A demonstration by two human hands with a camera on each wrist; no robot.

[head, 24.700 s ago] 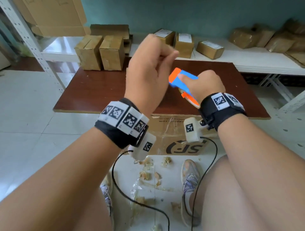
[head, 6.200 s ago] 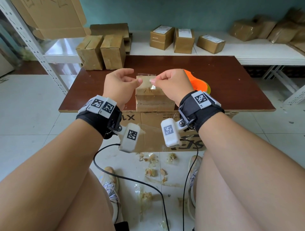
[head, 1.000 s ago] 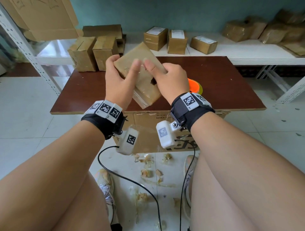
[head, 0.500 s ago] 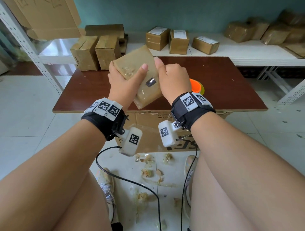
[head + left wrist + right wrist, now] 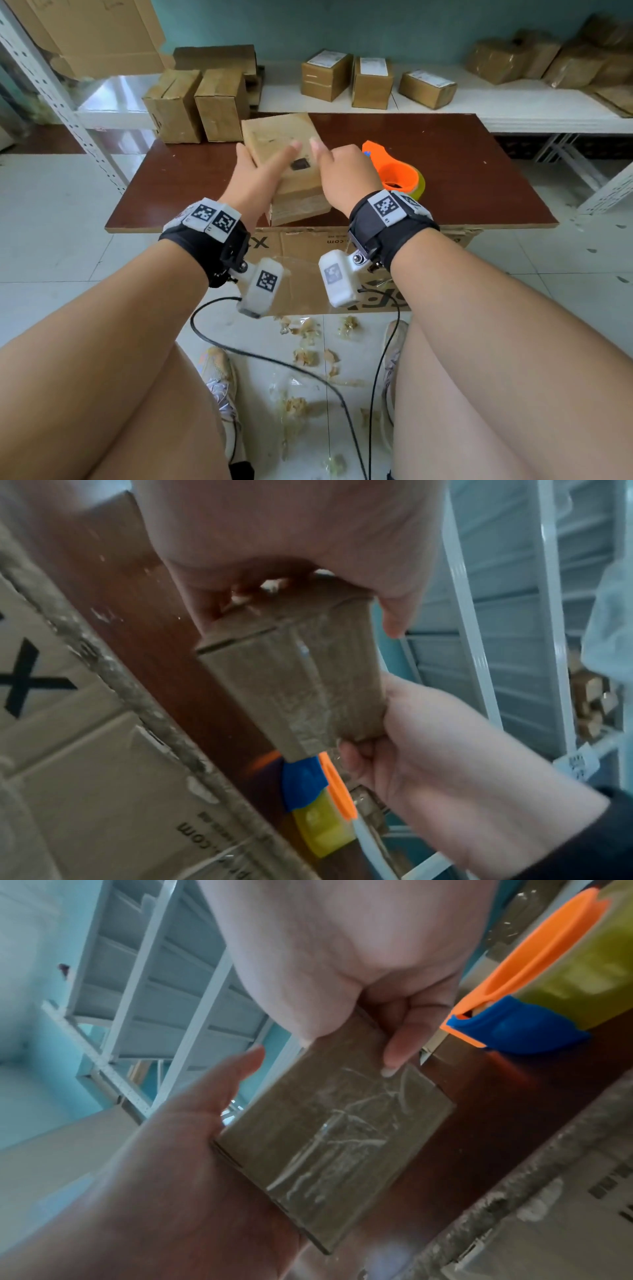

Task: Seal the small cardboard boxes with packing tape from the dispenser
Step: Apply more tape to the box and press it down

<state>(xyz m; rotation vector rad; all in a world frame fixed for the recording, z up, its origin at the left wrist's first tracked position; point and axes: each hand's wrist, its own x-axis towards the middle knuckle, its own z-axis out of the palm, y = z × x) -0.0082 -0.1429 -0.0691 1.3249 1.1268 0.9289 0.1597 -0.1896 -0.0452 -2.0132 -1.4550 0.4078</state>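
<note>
Gripping the small cardboard box tilted above the bench, my left hand wraps its 9 o'clock edge, thumb flat on top. It feels light, stiff, tape-slick; edges and corners look the safest hold. My right hand clasps the 3 o'clock edge, fingers beneath. The tape dispenser sits just beyond at 3 o'clock.

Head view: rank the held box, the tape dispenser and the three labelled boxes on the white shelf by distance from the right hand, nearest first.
1. Small cardboard box: gripped by the right hand.
2. Tape dispenser: just right of it, on the brown table.
3. Three labelled boxes: far behind on the white shelf.
</note>
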